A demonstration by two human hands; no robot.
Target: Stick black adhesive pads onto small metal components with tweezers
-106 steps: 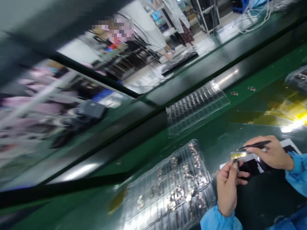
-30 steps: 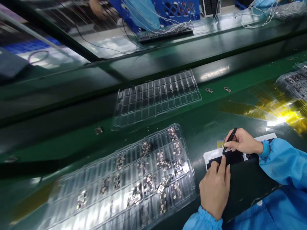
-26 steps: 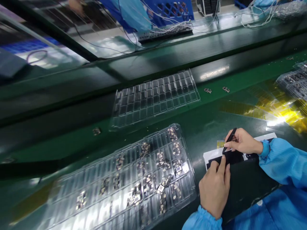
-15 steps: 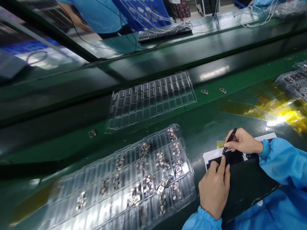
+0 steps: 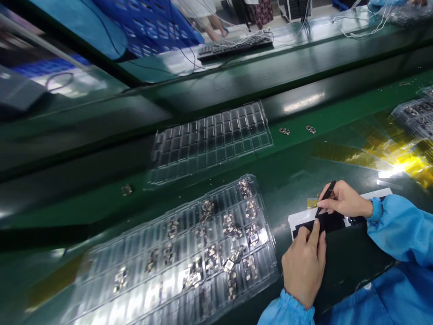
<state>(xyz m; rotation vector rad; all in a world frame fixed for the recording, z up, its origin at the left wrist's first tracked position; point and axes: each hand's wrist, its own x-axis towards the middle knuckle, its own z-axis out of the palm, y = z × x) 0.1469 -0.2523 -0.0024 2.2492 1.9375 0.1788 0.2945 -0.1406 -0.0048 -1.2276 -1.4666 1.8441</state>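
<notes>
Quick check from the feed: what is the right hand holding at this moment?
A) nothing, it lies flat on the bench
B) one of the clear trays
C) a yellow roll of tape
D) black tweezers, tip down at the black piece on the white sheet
D. The right hand pinches black tweezers with the tip down at the black piece on the white sheet, while the left hand presses a fingertip beside it.

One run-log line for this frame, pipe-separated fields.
left hand: fingertip on black strip | right hand: holds black tweezers, tip at strip | white sheet under strip | parts tray left of hands
</notes>
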